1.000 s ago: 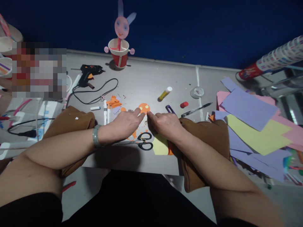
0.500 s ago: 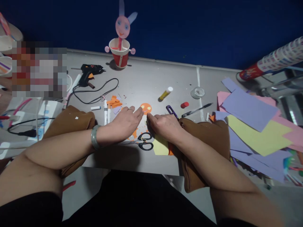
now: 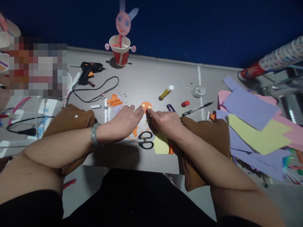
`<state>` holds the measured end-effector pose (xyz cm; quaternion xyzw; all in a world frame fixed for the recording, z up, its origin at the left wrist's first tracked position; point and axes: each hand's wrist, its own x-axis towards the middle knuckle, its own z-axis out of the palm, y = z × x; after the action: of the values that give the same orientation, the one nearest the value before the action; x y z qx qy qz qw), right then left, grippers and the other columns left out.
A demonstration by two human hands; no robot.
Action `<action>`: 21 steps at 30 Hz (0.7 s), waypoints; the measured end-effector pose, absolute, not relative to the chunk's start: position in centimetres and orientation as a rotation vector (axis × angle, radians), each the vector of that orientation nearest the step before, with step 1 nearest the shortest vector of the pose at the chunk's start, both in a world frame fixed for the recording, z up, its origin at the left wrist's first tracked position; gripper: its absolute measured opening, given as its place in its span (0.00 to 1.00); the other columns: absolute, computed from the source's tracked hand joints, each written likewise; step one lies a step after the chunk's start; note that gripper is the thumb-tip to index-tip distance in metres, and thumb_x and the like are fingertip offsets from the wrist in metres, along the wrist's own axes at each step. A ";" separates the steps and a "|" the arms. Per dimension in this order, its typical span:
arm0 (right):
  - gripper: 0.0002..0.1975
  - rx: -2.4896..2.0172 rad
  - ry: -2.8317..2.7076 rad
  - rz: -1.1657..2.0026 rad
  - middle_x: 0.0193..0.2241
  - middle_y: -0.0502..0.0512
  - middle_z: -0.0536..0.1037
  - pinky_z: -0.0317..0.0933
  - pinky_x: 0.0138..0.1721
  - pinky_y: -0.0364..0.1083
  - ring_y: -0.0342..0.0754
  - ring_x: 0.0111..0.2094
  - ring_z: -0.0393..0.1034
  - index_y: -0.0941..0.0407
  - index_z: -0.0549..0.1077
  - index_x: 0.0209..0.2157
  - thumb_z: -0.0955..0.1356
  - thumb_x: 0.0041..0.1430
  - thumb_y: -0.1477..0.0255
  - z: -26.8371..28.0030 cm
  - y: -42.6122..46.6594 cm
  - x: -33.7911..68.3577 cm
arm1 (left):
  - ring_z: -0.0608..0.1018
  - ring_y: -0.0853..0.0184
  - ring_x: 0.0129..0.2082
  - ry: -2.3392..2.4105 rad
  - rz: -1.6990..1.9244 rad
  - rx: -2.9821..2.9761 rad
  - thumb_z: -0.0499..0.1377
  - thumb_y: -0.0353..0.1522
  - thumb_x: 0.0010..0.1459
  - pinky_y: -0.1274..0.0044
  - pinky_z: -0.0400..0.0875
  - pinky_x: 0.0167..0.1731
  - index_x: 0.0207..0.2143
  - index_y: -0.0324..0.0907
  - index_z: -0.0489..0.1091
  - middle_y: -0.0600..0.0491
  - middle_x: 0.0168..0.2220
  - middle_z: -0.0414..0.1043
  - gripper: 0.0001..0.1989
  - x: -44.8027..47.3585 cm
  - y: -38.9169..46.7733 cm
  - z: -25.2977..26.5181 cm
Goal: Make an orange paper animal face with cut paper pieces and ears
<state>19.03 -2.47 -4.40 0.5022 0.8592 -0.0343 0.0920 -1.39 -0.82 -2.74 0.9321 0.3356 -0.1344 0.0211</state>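
A small orange paper disc (image 3: 147,105) with pale yellow spots lies flat on the table. My left hand (image 3: 126,121) rests at its left edge, fingers stretched out and holding nothing. From the right, my right hand (image 3: 167,123) reaches in; its index finger is extended onto the disc's lower edge, while the other fingers curl and are partly hidden. Black-handled scissors (image 3: 142,141) lie between my wrists, the blades partly covered by my left hand. Beside them is yellow paper (image 3: 162,145), partly under my right arm. Orange paper scraps (image 3: 115,100) are scattered beyond my left hand.
Behind stand a paper-cup rabbit figure (image 3: 121,57) and a glue gun (image 3: 91,67) with its cord. A glue stick (image 3: 166,92), red cap (image 3: 185,103) and pen (image 3: 198,109) lie right of centre. Coloured paper sheets (image 3: 251,108) cover the right side. Brown cushions (image 3: 205,135) flank the front edge.
My right index finger has straightened and moved up onto the disc's lower edge. My left hand stays nearly in place.
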 end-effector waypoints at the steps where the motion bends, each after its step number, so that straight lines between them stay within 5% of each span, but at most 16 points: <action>1: 0.24 1.497 2.539 -0.102 0.33 0.59 0.83 0.42 0.27 0.48 0.49 0.27 0.72 0.57 0.68 0.63 0.58 0.68 0.73 -4.5 -2.4 19.0 | 0.74 0.55 0.45 1.041 -0.427 2.891 0.47 0.22 0.64 0.66 0.64 0.38 0.66 0.30 0.60 0.36 0.65 0.64 0.27 -1.4 -0.8 -2.7; 9: 0.23 1.445 2.498 -0.115 0.34 0.60 0.83 0.44 0.28 0.47 0.49 0.28 0.72 0.55 0.67 0.62 0.57 0.69 0.73 -4.4 -2.4 18.9 | 0.75 0.55 0.45 1.032 -0.461 2.905 0.46 0.21 0.64 0.65 0.66 0.39 0.66 0.29 0.59 0.37 0.65 0.64 0.28 -1.3 -0.9 -2.5; 14: 0.19 1.438 2.514 -0.085 0.31 0.58 0.82 0.41 0.27 0.48 0.48 0.28 0.71 0.56 0.75 0.51 0.57 0.69 0.75 -4.3 -2.5 18.6 | 0.75 0.55 0.43 1.011 -0.469 2.915 0.47 0.21 0.63 0.65 0.67 0.39 0.66 0.29 0.60 0.35 0.65 0.63 0.28 -1.3 -1.0 -2.6; 21: 0.25 1.469 2.535 -0.113 0.33 0.58 0.84 0.39 0.27 0.48 0.48 0.27 0.72 0.57 0.65 0.64 0.57 0.68 0.74 -4.9 -2.2 18.8 | 0.75 0.55 0.45 1.041 -0.430 2.911 0.49 0.20 0.61 0.65 0.66 0.40 0.67 0.27 0.56 0.32 0.65 0.61 0.30 -1.4 -1.2 -2.8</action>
<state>18.77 -2.24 -4.87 0.4983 0.8598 -0.0385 0.1047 -1.36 -1.21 -2.82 0.9325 0.3336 -0.1378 0.0104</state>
